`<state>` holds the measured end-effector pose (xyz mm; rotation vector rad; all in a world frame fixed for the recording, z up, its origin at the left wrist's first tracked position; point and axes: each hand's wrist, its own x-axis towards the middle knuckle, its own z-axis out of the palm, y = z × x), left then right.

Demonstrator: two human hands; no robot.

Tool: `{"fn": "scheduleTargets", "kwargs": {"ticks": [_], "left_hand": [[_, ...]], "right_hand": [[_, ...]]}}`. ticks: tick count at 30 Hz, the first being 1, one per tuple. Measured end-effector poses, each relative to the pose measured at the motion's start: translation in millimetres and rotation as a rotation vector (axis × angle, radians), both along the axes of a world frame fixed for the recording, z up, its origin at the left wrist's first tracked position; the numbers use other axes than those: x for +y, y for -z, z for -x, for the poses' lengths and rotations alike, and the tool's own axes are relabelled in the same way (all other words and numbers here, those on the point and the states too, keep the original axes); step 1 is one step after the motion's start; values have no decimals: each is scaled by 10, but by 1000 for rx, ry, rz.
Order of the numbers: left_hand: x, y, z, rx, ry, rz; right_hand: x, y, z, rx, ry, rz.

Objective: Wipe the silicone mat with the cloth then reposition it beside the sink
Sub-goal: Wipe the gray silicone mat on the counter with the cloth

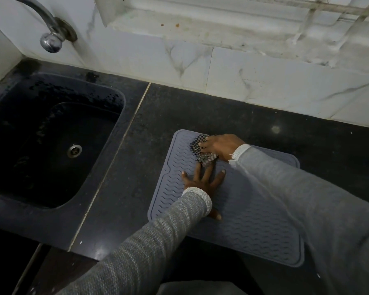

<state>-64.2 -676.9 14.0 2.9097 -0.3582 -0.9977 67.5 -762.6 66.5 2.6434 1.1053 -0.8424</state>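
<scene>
A grey silicone mat (249,226) with wavy ridges lies flat on the black counter, to the right of the sink. My right hand (221,146) presses a black-and-white checked cloth (200,150) onto the mat's far left corner. My left hand (202,180) rests flat on the mat with fingers spread, just in front of the cloth. The grey sleeves of both arms hide part of the mat's right side and near edge.
A dark sink (51,141) with a metal drain is sunk into the counter at the left. A chrome tap (49,37) comes out of the marble wall above it. The black counter (285,124) runs to the wall behind the mat, with a seam (119,145) between sink and mat.
</scene>
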Motion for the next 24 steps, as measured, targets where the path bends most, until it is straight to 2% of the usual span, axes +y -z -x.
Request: {"fn": "scheduleTargets", "kwargs": {"ticks": [3,7,9,13,19,21,24], "left_hand": [[0,-29,-1,0,5,2],[1,-28,20,-26,8,7],[-12,-34,5,2,15,-12],[-19,-63,-44,91,37,-44],[-12,-62,17,2,-2,6],[-10,-67,22,-4,0,10],[-12,-41,13,-4,5,9]], "right_hand": [[14,-110,-139,-101,-42,58],[340,-171,-186,-43,142,-259],[556,-116,-105,3,162,-332],[636,45,34,27,-22,-89],[317,-87,-113,-149,-102,60],[355,-159,-189,-129,-37,23],[581,-159,-167,-99,66,-197]]}}
